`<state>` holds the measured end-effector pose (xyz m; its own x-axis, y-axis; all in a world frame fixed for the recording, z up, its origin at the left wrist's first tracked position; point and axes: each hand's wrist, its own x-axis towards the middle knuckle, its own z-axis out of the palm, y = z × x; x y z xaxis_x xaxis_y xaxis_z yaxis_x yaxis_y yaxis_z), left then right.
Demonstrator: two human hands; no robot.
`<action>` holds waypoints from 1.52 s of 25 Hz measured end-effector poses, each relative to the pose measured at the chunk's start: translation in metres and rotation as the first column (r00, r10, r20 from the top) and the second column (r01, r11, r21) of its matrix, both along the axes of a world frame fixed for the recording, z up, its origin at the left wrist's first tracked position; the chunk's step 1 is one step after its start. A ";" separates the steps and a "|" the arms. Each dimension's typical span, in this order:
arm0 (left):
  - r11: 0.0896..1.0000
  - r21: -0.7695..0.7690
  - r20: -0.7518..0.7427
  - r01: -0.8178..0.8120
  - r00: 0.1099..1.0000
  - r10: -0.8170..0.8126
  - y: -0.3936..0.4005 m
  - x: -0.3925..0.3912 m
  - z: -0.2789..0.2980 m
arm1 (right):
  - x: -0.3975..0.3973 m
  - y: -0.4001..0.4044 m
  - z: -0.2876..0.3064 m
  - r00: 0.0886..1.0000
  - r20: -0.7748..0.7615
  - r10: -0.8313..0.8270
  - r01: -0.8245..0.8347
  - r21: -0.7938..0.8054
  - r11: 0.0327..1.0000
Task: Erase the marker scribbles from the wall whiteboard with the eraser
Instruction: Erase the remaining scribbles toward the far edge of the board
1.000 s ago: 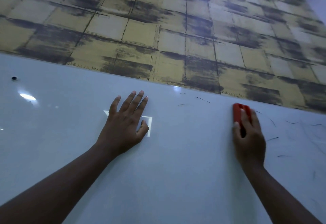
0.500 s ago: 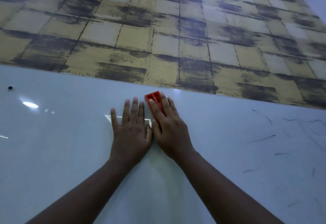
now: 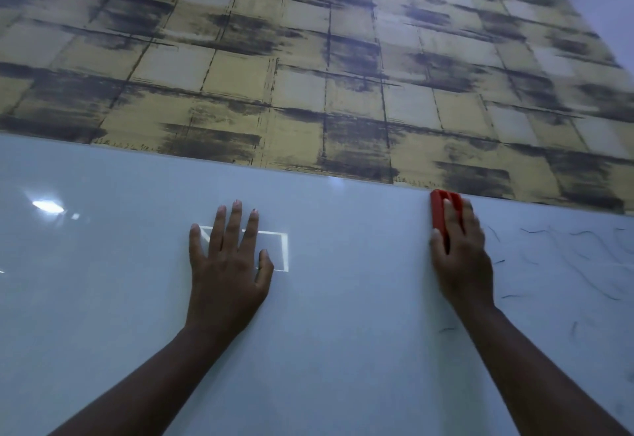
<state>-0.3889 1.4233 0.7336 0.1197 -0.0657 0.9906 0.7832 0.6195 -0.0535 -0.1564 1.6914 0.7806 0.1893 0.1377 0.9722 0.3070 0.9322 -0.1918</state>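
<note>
Erasing scribbles high on the whiteboard (image 3: 343, 315)

Right hand (image 3: 459, 257) is gripping the red eraser (image 3: 441, 209) at the board's top edge, left of the scribbles (image 3: 562, 250); left hand (image 3: 228, 264) is lying flat, fingers released.

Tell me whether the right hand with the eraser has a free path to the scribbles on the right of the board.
Probably yes. The right hand holds the red eraser flat on the whiteboard, the scribbles start just beside it, and nothing lies between them.

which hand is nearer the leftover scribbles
Right. The right hand, gripping the red eraser, sits just left of the scribbles. The left hand rests flat farther left.
</note>
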 end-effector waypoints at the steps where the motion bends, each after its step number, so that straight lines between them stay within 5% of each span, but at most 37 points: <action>1: 1.000 0.003 -0.017 -0.006 1.000 0.006 0.002 0.002 -0.001 | 0.006 0.008 -0.004 1.000 0.002 -0.006 0.006 -0.010 1.000; 4: 0.997 -0.070 -0.155 -0.038 0.987 0.027 0.006 0.005 -0.002 | 0.002 0.001 -0.015 1.000 -0.004 0.020 -0.019 0.030 0.999; 7: 0.995 -0.091 -0.194 -0.033 0.981 0.015 0.018 0.019 -0.005 | -0.027 -0.032 -0.050 0.988 0.151 0.040 -0.084 0.298 0.951; 10: 0.996 -0.090 -0.169 -0.016 0.986 0.000 0.051 0.047 -0.013 | -0.044 -0.040 -0.083 0.925 0.370 -0.091 -0.130 0.529 0.838; 13: 0.989 -0.142 -0.193 -0.044 0.981 0.016 0.076 0.061 -0.024 | -0.022 -0.018 -0.078 0.881 0.421 -0.217 -0.105 0.620 0.778; 16: 0.983 -0.166 -0.243 -0.074 0.970 0.032 0.085 0.057 -0.037 | 0.015 0.021 -0.055 0.931 0.336 -0.142 -0.063 0.533 0.844; 19: 0.985 -0.167 -0.259 -0.050 0.966 0.005 0.085 0.051 -0.043 | 0.050 0.053 -0.034 0.983 0.185 -0.018 -0.022 0.213 0.977; 23: 0.983 -0.180 -0.247 -0.029 0.969 -0.017 0.083 0.052 -0.052 | 0.046 0.053 -0.041 0.998 0.045 0.044 -0.042 -0.048 0.998; 32: 0.975 -0.217 -0.193 0.038 0.978 -0.081 0.072 0.053 -0.078 | -0.038 -0.048 -0.179 0.903 0.418 -0.095 -0.114 0.448 0.887; 38: 0.973 -0.217 -0.187 0.083 0.974 -0.125 0.060 0.046 -0.099 | -0.013 -0.035 -0.171 0.898 0.362 -0.251 0.057 0.469 0.881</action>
